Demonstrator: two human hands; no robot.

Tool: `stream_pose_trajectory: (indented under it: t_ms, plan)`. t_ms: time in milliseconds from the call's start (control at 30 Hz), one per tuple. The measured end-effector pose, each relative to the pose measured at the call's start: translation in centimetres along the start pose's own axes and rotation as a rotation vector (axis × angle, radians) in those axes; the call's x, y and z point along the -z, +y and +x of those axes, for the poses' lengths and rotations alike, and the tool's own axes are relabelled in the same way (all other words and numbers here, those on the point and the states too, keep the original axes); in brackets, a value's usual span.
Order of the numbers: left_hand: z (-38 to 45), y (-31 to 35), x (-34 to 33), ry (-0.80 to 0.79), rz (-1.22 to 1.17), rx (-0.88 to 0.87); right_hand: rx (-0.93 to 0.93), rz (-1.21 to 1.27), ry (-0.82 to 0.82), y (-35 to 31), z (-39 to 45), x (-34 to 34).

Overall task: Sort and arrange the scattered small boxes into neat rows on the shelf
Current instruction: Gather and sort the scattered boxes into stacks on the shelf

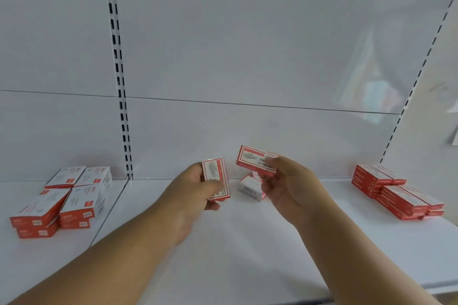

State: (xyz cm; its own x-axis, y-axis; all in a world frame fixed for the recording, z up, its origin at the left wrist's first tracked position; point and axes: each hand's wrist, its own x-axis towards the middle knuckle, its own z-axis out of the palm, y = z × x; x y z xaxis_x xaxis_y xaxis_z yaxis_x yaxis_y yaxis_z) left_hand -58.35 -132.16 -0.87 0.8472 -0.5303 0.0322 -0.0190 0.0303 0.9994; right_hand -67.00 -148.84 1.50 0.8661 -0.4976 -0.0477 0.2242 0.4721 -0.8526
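Observation:
My left hand grips a small red-and-white box above the middle of the white shelf, its printed face toward me. My right hand pinches a second small box, held level a little higher and to the right. Between and behind the hands, one or two loose boxes lie on the shelf near the back panel. Neat stacked rows of red boxes stand at the right end of the shelf.
On the neighbouring shelf to the left sits a group of larger white-and-red boxes in low stacks. Slotted uprights run up the white back panel. The shelf's front edge shows at the lower right.

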Motion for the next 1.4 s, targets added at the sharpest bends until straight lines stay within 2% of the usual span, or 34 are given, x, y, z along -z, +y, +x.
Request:
stream_pose_trajectory:
  t_ms: [167,267,333,400,500,667,767,1067,1200,1400]
  plan:
    - [0.5,2.3,-5.8,-0.101,-0.010,-0.016,0.019,0.270,0.032,-3.3,-1.0,3.2]
    - [1.2,2.5,-10.4,-0.140,0.018,-0.001,0.063,0.277,-0.042,-5.9,-1.9,7.3]
    - [1.6,2.5,-13.9,-0.169,0.054,-0.008,0.090,0.208,-0.061,-7.8,-2.6,10.4]
    - [1.8,2.5,-17.7,-0.175,0.096,-0.013,0.139,0.123,-0.009,-9.9,-3.3,13.6]
    - [1.9,2.7,-23.4,-0.206,0.076,-0.015,0.208,-0.035,0.146,-13.2,-3.9,18.4]
    - [3.2,2.2,-31.6,-0.196,0.103,0.009,0.316,-0.505,0.445,-17.3,-3.1,26.0]
    - [3.9,1.3,-34.6,-0.184,0.179,0.033,0.277,-0.730,0.499,-18.0,-2.0,29.0]
    - [4.7,1.0,-37.5,-0.045,0.495,-0.021,0.257,-1.391,0.374,-18.3,0.2,31.9]
    - [4.7,1.0,-37.7,-0.049,0.581,-0.028,0.370,-1.481,0.325,-18.6,0.1,30.9]
    - [3.8,1.7,-35.3,0.048,0.668,-0.162,0.556,-1.500,0.174,-17.7,0.2,28.0]
